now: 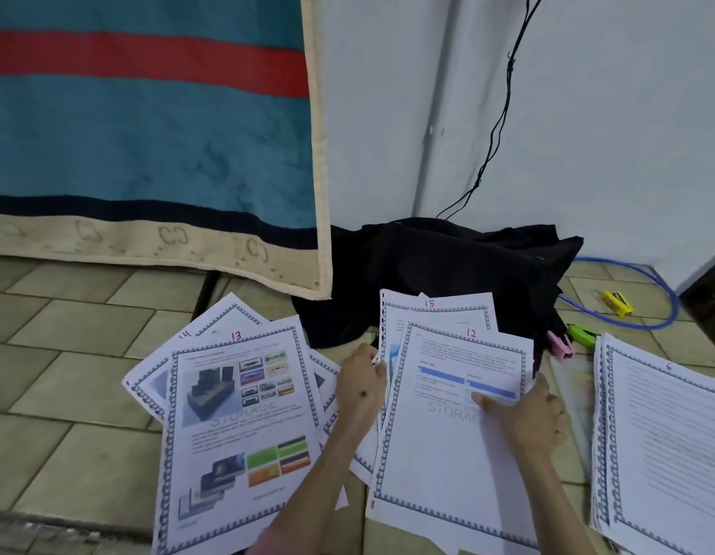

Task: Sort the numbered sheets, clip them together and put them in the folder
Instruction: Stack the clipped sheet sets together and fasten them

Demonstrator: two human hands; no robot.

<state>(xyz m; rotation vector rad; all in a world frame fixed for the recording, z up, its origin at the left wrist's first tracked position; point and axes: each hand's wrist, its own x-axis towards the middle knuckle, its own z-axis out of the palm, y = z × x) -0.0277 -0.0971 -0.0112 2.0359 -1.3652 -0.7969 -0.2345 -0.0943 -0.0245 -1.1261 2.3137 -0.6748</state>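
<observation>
Numbered sheets with blue borders lie spread on the tiled floor. Sheet 13 (239,430) lies on the left over sheet 14 (187,338). Sheet 12 (448,430) lies in the middle over sheet 15 (432,310). My left hand (360,390) grips the left edge of the middle sheets, fingers curled behind them. My right hand (528,418) pinches sheet 12 at its right edge, thumb on top of the page. A neater stack of sheets (664,446) lies at the right. Pink (561,344) and green (582,334) clips lie behind it. I see no folder.
A black cloth bag (448,274) sits against the white wall behind the sheets, with a black cable (504,106) running up. A teal and red blanket (147,134) hangs at the left. A blue hose loop (644,298) and a yellow object (617,303) lie at the right.
</observation>
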